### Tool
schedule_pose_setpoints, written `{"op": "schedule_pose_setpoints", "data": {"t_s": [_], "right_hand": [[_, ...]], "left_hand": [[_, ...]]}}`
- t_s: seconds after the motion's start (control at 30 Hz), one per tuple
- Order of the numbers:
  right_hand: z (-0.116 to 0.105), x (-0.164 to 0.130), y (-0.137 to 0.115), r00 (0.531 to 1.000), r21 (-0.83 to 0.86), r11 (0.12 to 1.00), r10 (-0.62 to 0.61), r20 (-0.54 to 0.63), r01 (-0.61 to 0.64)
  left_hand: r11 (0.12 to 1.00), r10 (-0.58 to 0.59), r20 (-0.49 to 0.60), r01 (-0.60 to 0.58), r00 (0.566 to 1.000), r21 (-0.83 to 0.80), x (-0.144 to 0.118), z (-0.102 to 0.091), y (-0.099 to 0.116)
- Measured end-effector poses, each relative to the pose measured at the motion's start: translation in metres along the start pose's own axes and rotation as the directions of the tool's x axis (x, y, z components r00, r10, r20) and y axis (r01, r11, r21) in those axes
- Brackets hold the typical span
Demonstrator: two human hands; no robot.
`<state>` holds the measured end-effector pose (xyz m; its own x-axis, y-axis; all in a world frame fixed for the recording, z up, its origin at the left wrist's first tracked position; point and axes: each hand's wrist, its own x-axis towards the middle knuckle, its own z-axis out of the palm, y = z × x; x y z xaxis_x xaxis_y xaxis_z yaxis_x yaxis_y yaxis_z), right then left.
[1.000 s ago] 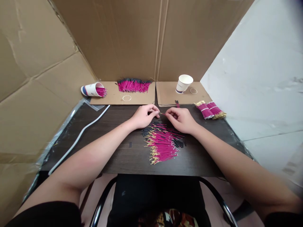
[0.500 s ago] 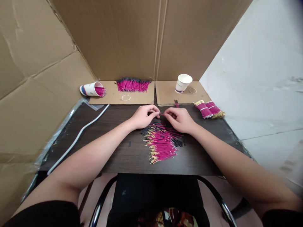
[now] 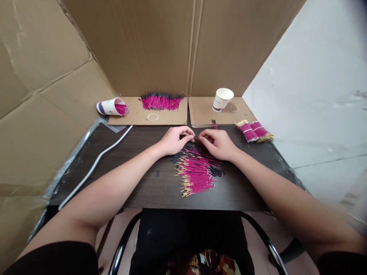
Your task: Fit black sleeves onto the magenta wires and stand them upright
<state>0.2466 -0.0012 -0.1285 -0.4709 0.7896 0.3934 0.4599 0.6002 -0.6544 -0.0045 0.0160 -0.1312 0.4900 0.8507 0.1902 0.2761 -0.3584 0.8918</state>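
Above the table's middle, my left hand (image 3: 177, 140) and my right hand (image 3: 217, 144) are close together, each with thumb and fingers pinched. A short stretch of one thin magenta wire (image 3: 196, 138) shows between their fingertips. My right fingers hide much of it, and a dark bit shows at the left fingertips. Just below the hands lies a loose pile of magenta wires (image 3: 197, 172) with gold-coloured ends to the left. Short black sleeves (image 3: 215, 170) are scattered on the pile's right side, and more dark pieces lie at its upper left.
Magenta wires with black ends (image 3: 161, 102) lie on cardboard at the back. A tipped paper cup (image 3: 107, 107) holds more wires; another paper cup (image 3: 223, 100) stands upright. Two banded wire bundles (image 3: 252, 131) lie right. A white cable (image 3: 94, 166) runs along the left.
My hands have come slightly nearer each other, narrowing the gap at the wire between the fingertips. The view has shifted very slightly; the piles look unchanged.
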Motion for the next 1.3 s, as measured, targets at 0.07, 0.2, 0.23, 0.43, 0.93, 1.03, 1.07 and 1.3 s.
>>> {"op": "schedule_pose_setpoints", "data": {"t_s": [0.07, 0.2, 0.23, 0.43, 0.93, 1.03, 1.07, 1.3], "right_hand": [[0.0002, 0.0002, 0.0004, 1.000, -0.001, 1.000, 0.006, 0.001, -0.006], [-0.0004, 0.0003, 0.0006, 1.000, 0.001, 1.000, 0.007, 0.001, -0.007], [-0.0006, 0.0004, 0.0004, 1.000, 0.003, 1.000, 0.007, 0.000, -0.007], [-0.0005, 0.0005, -0.0007, 1.000, 0.025, 1.000, 0.019, -0.016, -0.019], [0.0002, 0.0003, 0.0001, 0.999, 0.029, 0.999, 0.022, -0.026, -0.021], [0.0000, 0.0003, 0.0004, 0.999, 0.031, 0.999, 0.028, -0.025, -0.027], [-0.0002, 0.0002, 0.0004, 0.999, 0.033, 0.999, 0.028, -0.025, -0.027], [-0.0008, 0.0001, 0.0009, 0.999, 0.015, 1.000, 0.021, -0.025, -0.020]], "left_hand": [[1.000, -0.002, -0.002, 0.002, 1.000, -0.001, 0.0002, 0.0002, -0.0001], [1.000, -0.002, -0.002, 0.002, 1.000, -0.006, -0.0001, 0.0004, -0.0006], [1.000, -0.002, -0.008, 0.002, 1.000, 0.001, -0.0001, 0.0004, -0.0006], [0.990, -0.003, -0.054, 0.011, 0.999, 0.142, 0.0011, -0.0011, 0.0010], [0.984, -0.002, -0.062, 0.013, 0.998, 0.177, 0.0020, -0.0009, 0.0013], [0.986, -0.016, -0.066, 0.027, 0.998, 0.165, 0.0016, -0.0011, 0.0018], [0.987, -0.020, -0.067, 0.031, 0.998, 0.158, 0.0016, -0.0011, 0.0020], [0.990, -0.011, -0.073, 0.021, 0.997, 0.138, 0.0018, -0.0004, 0.0021]]}}
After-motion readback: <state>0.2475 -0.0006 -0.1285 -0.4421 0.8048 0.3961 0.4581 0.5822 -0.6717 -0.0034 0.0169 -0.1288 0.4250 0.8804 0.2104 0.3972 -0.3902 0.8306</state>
